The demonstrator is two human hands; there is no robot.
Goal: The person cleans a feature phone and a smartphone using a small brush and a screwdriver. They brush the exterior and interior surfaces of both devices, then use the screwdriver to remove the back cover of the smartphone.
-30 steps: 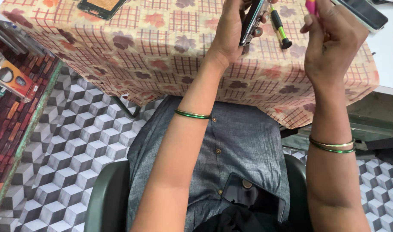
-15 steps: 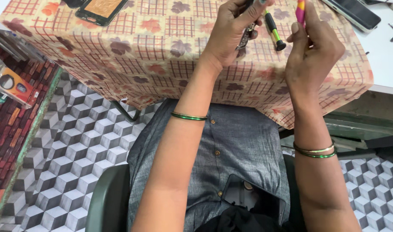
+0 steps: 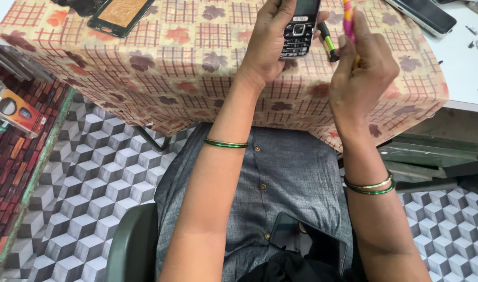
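Note:
My left hand (image 3: pixel 273 44) holds a small black keypad phone (image 3: pixel 299 28) upright over the table, its keys and screen facing me. My right hand (image 3: pixel 364 73) is closed around a thin pink and yellow tool (image 3: pixel 347 15) that sticks up beside the phone. A black and green marker-like tool (image 3: pixel 328 43) lies on the checked tablecloth (image 3: pixel 166 57) between the two hands. Green bangles ring both wrists.
A phone with an orange-brown back (image 3: pixel 121 13) lies at the table's top left. A dark slab phone (image 3: pixel 424 14) rests at the top right on a white surface. A black phone (image 3: pixel 301 237) sits in my lap. Patterned cube floor and a chair edge (image 3: pixel 132 245) lie below.
The left hand has turned the keypad phone from edge-on to face me. The view has shifted slightly and both hands sit a little lower in the frame.

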